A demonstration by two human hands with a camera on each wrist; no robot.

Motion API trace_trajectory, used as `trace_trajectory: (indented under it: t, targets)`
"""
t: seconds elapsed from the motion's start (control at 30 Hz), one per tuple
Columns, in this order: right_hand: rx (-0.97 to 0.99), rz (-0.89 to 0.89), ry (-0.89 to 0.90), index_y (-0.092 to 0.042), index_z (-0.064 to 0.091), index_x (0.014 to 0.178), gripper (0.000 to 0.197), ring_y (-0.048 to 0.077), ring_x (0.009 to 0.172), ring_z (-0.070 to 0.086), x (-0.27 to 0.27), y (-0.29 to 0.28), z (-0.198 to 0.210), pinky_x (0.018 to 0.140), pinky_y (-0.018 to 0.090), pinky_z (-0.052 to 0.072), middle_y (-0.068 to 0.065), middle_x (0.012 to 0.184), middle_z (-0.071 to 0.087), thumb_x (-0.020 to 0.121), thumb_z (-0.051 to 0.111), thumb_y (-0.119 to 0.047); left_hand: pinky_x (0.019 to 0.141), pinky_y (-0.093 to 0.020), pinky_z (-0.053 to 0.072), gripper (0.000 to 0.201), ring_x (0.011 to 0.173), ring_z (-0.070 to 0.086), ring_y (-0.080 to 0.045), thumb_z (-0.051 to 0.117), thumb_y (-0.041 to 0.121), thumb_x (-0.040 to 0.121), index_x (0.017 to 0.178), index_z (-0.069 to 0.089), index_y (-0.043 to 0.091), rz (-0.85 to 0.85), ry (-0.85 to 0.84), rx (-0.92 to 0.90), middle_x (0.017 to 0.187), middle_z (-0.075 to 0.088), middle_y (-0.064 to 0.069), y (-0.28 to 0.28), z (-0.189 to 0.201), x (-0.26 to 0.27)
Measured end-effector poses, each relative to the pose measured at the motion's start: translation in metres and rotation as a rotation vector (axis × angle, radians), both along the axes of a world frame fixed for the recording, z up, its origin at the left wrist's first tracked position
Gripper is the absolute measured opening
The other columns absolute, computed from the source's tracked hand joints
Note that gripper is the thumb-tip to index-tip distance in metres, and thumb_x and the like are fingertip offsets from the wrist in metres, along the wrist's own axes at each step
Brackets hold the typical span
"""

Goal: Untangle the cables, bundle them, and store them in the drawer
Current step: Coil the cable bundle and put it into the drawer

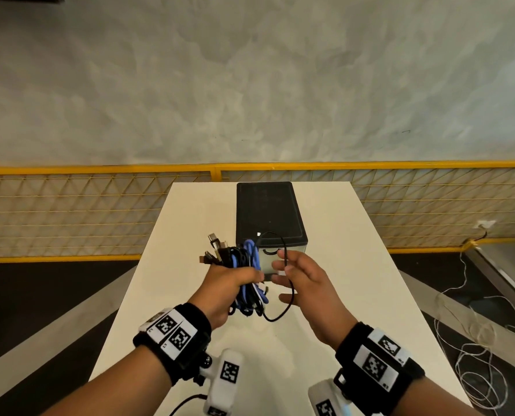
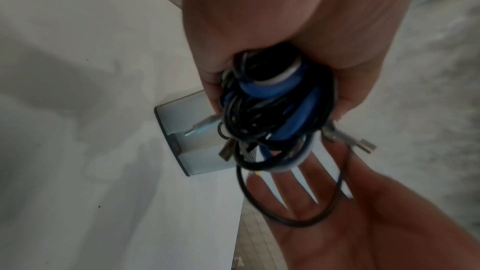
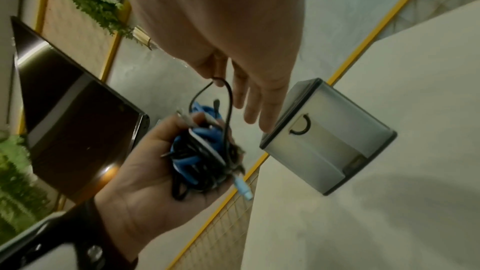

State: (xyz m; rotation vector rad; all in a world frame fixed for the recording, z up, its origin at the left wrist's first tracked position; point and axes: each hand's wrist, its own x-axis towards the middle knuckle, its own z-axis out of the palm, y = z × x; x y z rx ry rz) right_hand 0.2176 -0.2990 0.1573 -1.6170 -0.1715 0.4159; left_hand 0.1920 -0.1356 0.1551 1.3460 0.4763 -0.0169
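Gripping the tangled black-and-blue cable bundle [image 1: 244,274], left hand [image 1: 223,291] steadied it while right hand [image 1: 305,283] pinched a loose black cable loop [image 1: 286,259]—wrapping apparently next, grey drawer box [image 1: 269,217] unopened.

We cannot count the cables [image 1: 244,274]: our left hand [image 1: 229,288] hides the bundle's middle. The drawer box's [image 1: 268,211] front lies partly behind both hands.
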Motion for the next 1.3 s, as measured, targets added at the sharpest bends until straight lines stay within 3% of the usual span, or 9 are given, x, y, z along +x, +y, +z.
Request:
trace_trajectory:
  t: [0.2,0.4,0.53,0.63,0.73,0.83,0.97,1.2,1.3]
  targets:
    - [0.168,0.096,0.126,-0.024,0.067,0.121,0.055,0.019,0.101,0.071,-0.006,0.012,0.012,0.072,0.027,0.057,0.005,0.111,0.074,0.093,0.029,0.003,0.068,-0.041,0.058,0.018,0.073,0.071,-0.034,0.066,-0.008,0.077,0.086,0.076,0.005,-0.120,-0.035,-0.049,0.081,0.072,-0.019,-0.017,0.003,-0.003]
    - [0.354,0.096,0.170,-0.021,0.060,0.131,0.043,0.022,0.119,0.063,-0.014,0.023,0.004,0.101,0.039,0.048,0.007,0.124,0.069,0.107,0.024,-0.024,0.074,-0.045,0.055,0.020,0.076,0.069,-0.038,0.071,0.003,0.070,0.090,0.075,0.001,-0.159,0.017,-0.081,0.082,0.070,-0.022,-0.020,0.007,-0.002]
    - [0.170,0.182,0.034,-0.032,0.042,0.145,0.052,0.006,0.133,0.049,-0.012,0.019,-0.006,0.110,0.029,0.040,-0.009,0.140,0.057,0.103,0.021,-0.054,0.065,-0.038,0.056,0.013,0.078,0.071,-0.037,0.068,-0.003,0.081,0.093,0.074,0.000,-0.220,0.012,-0.091,0.085,0.071,-0.020,-0.017,0.008,-0.006]
    - [0.023,0.300,-0.002,-0.068,0.024,0.138,0.052,0.003,0.149,0.012,-0.008,0.014,-0.011,0.123,0.042,0.015,-0.030,0.156,0.024,0.087,0.028,-0.079,0.071,-0.040,0.058,0.021,0.088,0.072,-0.036,0.072,0.005,0.084,0.104,0.071,0.000,-0.271,0.000,-0.128,0.094,0.073,-0.019,-0.015,0.009,-0.009]
    - [-0.112,0.356,-0.056,-0.082,0.015,0.119,0.039,-0.002,0.146,-0.018,-0.006,0.005,-0.010,0.124,0.043,0.001,-0.067,0.126,-0.004,0.081,0.023,-0.083,0.081,-0.050,0.057,0.029,0.091,0.071,-0.038,0.076,0.011,0.074,0.101,0.073,0.002,-0.235,-0.019,-0.169,0.098,0.072,-0.024,-0.017,0.006,-0.009]
    - [-0.319,0.359,-0.180,-0.060,0.004,0.146,0.084,0.004,0.142,-0.032,-0.004,0.005,-0.020,0.122,0.052,-0.004,-0.036,0.152,-0.022,0.070,0.016,-0.094,0.071,-0.044,0.059,0.028,0.085,0.073,-0.038,0.071,0.004,0.073,0.099,0.072,-0.004,-0.164,-0.017,-0.205,0.094,0.073,-0.026,-0.020,-0.002,-0.010]
    - [-0.486,0.380,-0.165,-0.053,-0.007,0.149,0.106,0.016,0.141,-0.037,-0.005,0.009,-0.022,0.120,0.051,-0.011,-0.014,0.158,-0.031,0.056,0.013,-0.102,0.077,-0.047,0.059,0.024,0.091,0.072,-0.043,0.064,-0.005,0.077,0.099,0.070,-0.009,-0.118,0.011,-0.182,0.100,0.071,-0.032,-0.022,-0.010,-0.010]
    - [-0.188,0.266,-0.101,-0.064,0.030,0.138,0.075,-0.003,0.145,-0.014,0.000,0.017,-0.018,0.122,0.045,0.012,-0.021,0.162,-0.001,0.070,0.057,-0.080,0.060,-0.032,0.055,0.020,0.073,0.073,-0.026,0.063,-0.008,0.077,0.086,0.075,0.005,-0.135,-0.025,-0.062,0.078,0.074,-0.014,-0.019,0.002,0.001]
    - [0.079,0.235,-0.001,-0.044,0.057,0.123,0.054,0.016,0.138,0.044,0.003,0.012,-0.006,0.107,0.041,0.043,-0.007,0.142,0.054,0.073,0.076,-0.050,0.068,-0.032,0.058,0.034,0.087,0.075,-0.021,0.063,-0.008,0.077,0.103,0.074,0.011,-0.194,-0.061,0.024,0.090,0.076,-0.007,-0.021,0.001,-0.003]
